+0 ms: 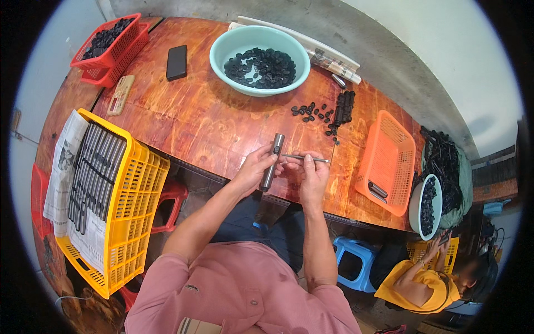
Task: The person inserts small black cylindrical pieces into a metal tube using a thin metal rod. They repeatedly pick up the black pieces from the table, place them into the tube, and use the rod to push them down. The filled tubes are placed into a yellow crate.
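- Far left of the table (183,119), on its outer side: a yellow crate (130,206) lined with newspaper (64,167), rows of grey tubes (94,167) lying inside side by side.
- At the table's back left corner: red baskets (111,47) stacked, the top one full of black caps.
- Beside them on the tabletop: a tan flat case (120,94), then a black phone (177,62) lying flat.
- Centre back of the table: a teal basin (222,47) holding a heap of black caps (260,68).
- At the table's near edge, just off it: left hand (255,170), forearm rising from the lower edge and angled up to the right, fingers and thumb curled shut around a grey tube (272,161); tube held nearly upright, top tilted slightly right, lower end sticking out below the palm.
- Right beside it, touching or nearly so: right hand (311,175), forearm coming almost straight up, wrist bent inward, thumb and forefinger pinching a thin metal rod (305,158); rod level, its left tip meeting the tube's side near the top.
- Right of the basin on the tabletop: loose caps (311,111) scattered, next to a short stack of black pieces (345,107).
- Behind these at the table's back edge: white strips and a rolled paper (334,65).
- On the table's right end: an orange basket (389,161) with a couple of dark tubes in its bottom.
- Beyond the table's right end: a white bowl (425,206) of black caps.
- Below that, off the table: another person in a yellow top (417,284), hands raised together.
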### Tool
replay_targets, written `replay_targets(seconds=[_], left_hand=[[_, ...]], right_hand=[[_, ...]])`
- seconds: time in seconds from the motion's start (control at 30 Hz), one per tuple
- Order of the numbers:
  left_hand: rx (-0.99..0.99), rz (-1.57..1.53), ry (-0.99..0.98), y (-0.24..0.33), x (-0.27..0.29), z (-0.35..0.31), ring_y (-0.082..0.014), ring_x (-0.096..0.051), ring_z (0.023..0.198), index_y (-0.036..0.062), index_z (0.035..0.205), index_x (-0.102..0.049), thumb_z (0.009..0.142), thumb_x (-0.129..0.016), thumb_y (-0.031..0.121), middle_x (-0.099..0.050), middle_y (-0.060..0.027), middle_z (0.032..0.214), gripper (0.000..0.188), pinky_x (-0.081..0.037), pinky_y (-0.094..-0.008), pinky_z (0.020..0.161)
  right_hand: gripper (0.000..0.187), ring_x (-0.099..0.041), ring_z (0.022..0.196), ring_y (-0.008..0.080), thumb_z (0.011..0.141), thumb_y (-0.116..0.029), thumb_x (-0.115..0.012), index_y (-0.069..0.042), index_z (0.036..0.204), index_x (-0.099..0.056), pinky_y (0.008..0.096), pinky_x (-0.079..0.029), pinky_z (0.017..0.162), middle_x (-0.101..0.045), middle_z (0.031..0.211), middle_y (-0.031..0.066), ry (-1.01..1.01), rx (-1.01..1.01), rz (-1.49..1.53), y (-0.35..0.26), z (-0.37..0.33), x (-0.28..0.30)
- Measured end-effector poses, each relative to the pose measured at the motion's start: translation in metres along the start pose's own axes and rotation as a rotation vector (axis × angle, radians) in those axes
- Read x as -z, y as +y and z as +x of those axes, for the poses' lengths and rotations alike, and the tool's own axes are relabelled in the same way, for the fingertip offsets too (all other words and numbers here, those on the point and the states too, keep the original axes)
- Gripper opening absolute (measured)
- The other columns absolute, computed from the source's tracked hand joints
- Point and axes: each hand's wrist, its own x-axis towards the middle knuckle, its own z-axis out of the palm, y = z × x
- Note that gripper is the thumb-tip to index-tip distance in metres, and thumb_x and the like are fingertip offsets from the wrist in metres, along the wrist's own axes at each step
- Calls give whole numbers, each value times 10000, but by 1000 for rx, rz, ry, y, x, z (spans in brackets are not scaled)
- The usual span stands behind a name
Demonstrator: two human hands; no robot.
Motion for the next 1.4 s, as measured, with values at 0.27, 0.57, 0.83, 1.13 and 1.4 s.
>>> replay_targets(seconds=[0.27,0.57,0.83,1.13,1.4], left_hand=[[-3,35,-38,-2,2,3,-140,-658,875,-23,1389,-473,1023,-569,162,-682,-102,1071,422,-567,-279,793],[-27,10,-67,2,-1,0,-155,-660,891,-21,1402,-455,1024,-565,154,-678,-117,1081,431,-564,-291,799],[-23,-11,-28,-1,2,1,-159,-657,895,-20,1425,-433,1011,-589,144,-642,-101,1050,471,-569,-295,810],[-28,-13,-41,3,-1,-1,-163,-653,884,-33,1426,-434,1010,-587,134,-645,-111,1072,474,-571,-304,807],[-16,-20,-19,1,0,0,-163,-652,862,-26,1407,-453,1032,-546,146,-650,-112,1047,423,-566,-304,793]], right_hand=[[171,-683,881,133,1048,-93,-483,21,1091,-602,269,-544,794,-713,948,104,10,98,-298,4,-4,-9],[178,-675,861,133,1043,-100,-491,24,1100,-606,274,-539,784,-712,944,112,38,134,-244,8,-3,-11],[229,-650,661,132,1027,-105,-528,43,1197,-566,242,-518,559,-664,835,76,-31,-29,-258,3,1,4],[320,-592,541,112,1011,-109,-565,17,1303,-527,224,-413,405,-668,835,81,-1,-100,-191,7,-8,2],[311,-677,868,172,1011,-116,-552,72,1255,-597,254,-529,712,-674,1128,168,-7,-104,192,-16,-11,-6]])
